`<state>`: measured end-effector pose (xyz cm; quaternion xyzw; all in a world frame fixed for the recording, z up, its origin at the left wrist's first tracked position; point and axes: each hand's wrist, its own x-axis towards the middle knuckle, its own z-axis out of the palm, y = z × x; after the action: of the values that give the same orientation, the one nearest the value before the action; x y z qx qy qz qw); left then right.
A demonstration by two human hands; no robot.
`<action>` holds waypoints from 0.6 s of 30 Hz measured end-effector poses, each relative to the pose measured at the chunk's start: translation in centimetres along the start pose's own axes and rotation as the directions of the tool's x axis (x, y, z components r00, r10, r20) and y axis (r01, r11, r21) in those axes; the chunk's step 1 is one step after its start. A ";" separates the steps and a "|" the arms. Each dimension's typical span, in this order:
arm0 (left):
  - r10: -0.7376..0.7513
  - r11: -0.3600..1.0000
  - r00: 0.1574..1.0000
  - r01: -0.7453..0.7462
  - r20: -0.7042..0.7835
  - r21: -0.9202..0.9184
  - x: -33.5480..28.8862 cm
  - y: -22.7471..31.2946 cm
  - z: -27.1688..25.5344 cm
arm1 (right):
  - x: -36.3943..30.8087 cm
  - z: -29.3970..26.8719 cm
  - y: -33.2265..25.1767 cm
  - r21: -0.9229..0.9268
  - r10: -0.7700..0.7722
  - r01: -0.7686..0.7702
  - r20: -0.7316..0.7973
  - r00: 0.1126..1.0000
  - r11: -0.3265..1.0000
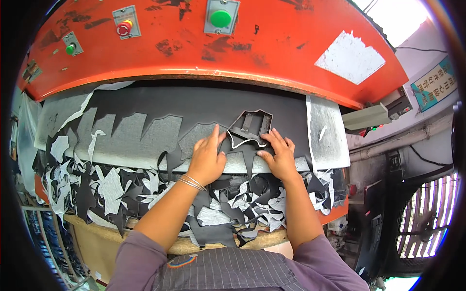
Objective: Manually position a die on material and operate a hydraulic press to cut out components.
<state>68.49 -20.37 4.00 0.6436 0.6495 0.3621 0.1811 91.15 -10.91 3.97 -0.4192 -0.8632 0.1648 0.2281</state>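
Note:
A steel cutting die (271,121) with an irregular outline and inner braces lies on a dark sheet (204,102), right of its middle. My right hand (279,154) has its fingers spread, the fingertips against the die's lower right edge and the thumb lower on the sheet. My left hand (208,153) lies open with fingers stretched out on the sheet, just left of the die; one fingertip is close to its left corner. Notches along the sheet's near edge show the pale cutting board (124,133) beneath. Neither palm shows.
An orange press (272,53) with a green button (220,18) and a red button (124,28) rises beyond the sheet. Black and pale scraps (111,191) heap along the near side, by a wooden edge (264,239). A fan (427,225) stands at the right.

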 end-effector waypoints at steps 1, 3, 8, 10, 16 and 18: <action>0.003 1.000 1.000 -0.003 -0.001 0.006 0.1 -0.1 -0.2 | 0.1 0.2 0.0 0.014 -0.019 0.019 -0.026 0.999 1.000; 0.015 0.999 1.000 -0.015 -0.005 0.040 -0.5 -0.3 -0.2 | 0.1 0.7 0.0 0.033 -0.057 0.060 -0.103 0.993 0.998; 0.016 0.996 1.000 -0.015 -0.009 0.092 -0.8 -0.2 -0.5 | 0.1 1.5 0.2 0.028 -0.080 0.085 -0.164 0.983 0.996; 0.031 0.995 0.999 -0.028 -0.022 0.100 -0.8 -0.1 -0.4 | 0.2 1.6 0.1 0.030 -0.086 0.093 -0.181 0.980 0.995; 0.058 0.989 0.997 -0.052 -0.045 0.138 -0.5 -0.1 0.0 | 0.4 1.3 0.2 -0.008 -0.070 0.070 -0.194 0.979 0.998; 0.053 0.989 0.998 -0.046 -0.044 0.138 -0.2 -0.1 -0.1 | 0.7 1.3 0.2 -0.001 -0.089 0.090 -0.183 0.979 0.996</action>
<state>68.40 -20.58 3.98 0.6617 0.6606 0.3363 0.1122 90.20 -10.37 2.97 -0.3925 -0.8560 0.1182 0.3150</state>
